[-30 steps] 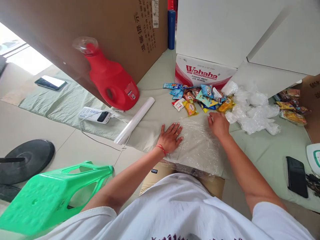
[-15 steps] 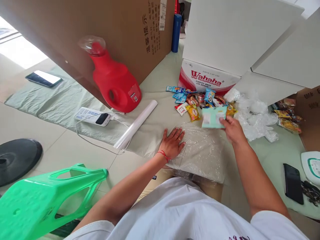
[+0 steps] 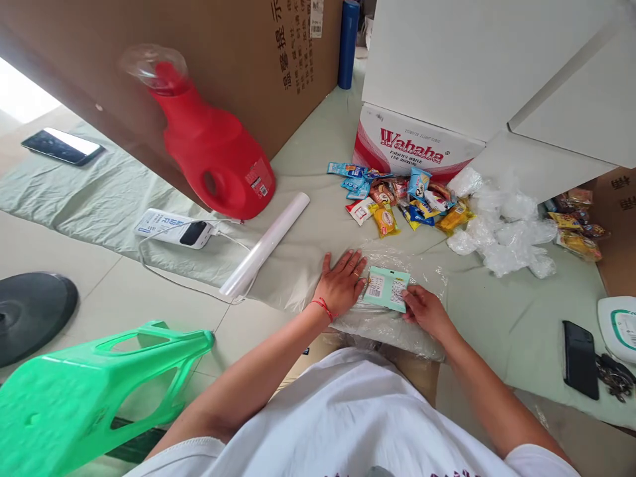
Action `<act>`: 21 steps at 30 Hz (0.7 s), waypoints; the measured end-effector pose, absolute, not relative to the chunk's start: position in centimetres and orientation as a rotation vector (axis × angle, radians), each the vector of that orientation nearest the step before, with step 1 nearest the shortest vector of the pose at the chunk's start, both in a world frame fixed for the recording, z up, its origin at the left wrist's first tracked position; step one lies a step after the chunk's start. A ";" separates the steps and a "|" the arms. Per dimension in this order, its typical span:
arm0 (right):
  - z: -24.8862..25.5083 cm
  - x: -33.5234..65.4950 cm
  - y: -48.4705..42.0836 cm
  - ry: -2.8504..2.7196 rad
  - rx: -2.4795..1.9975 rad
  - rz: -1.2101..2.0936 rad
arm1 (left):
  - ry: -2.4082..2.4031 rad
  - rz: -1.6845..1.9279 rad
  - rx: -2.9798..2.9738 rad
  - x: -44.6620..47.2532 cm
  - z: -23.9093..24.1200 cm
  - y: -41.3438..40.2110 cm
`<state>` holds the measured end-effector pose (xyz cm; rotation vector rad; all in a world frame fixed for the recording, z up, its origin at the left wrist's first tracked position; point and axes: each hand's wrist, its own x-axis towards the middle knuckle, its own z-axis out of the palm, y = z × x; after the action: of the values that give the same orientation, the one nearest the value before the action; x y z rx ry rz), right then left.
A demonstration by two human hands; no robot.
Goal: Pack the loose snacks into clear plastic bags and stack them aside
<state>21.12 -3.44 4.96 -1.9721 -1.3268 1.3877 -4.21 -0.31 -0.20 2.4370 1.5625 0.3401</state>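
Packet [image 3: 386, 289], pale green, sits over clear film [image 3: 392, 324], its near-right edge pinched by the right hand [image 3: 426, 311], while the left hand [image 3: 340, 286] (spread flat, gripping nothing) rests beside it, seemingly keeping that film from sliding!

The left hand [image 3: 340, 285] lies flat, fingers spread, on clear film [image 3: 426, 270] over a green cloth [image 3: 507, 324]. Just beside it, the right hand [image 3: 424, 311] pinches a mint packet [image 3: 386, 289] by its right edge, above the film. Beyond lie mixed snacks [image 3: 385, 218] in front of a Wahaha box [image 3: 412, 144], with clear-wrapped bundles [image 3: 517, 232] to their right. On the left are a film roll [image 3: 265, 245], a power bank [image 3: 163, 228] with a white cable and a red jug [image 3: 223, 162] beside a brown carton [image 3: 238, 46]. A green stool [image 3: 69, 391] stands at lower left; a black phone [image 3: 580, 358] lies by keys [image 3: 615, 379] at far right.
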 end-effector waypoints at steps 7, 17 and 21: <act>5.0 20.3 -4.2 -2.279 -1.673 0.429 | 1.581 0.320 2.485 -4.2 -0.1 -0.3; 7.5 20.2 8.4 -2.274 -1.890 0.023 | 1.577 0.350 2.459 -4.1 0.0 -0.2; 7.7 20.0 17.9 -2.189 -1.922 -0.313 | 1.576 0.331 2.459 -4.0 0.0 -0.2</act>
<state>20.01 17.95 7.71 -1.9215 -2.1892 -0.3135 -3.96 -0.21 -0.02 2.4588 1.5759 0.3307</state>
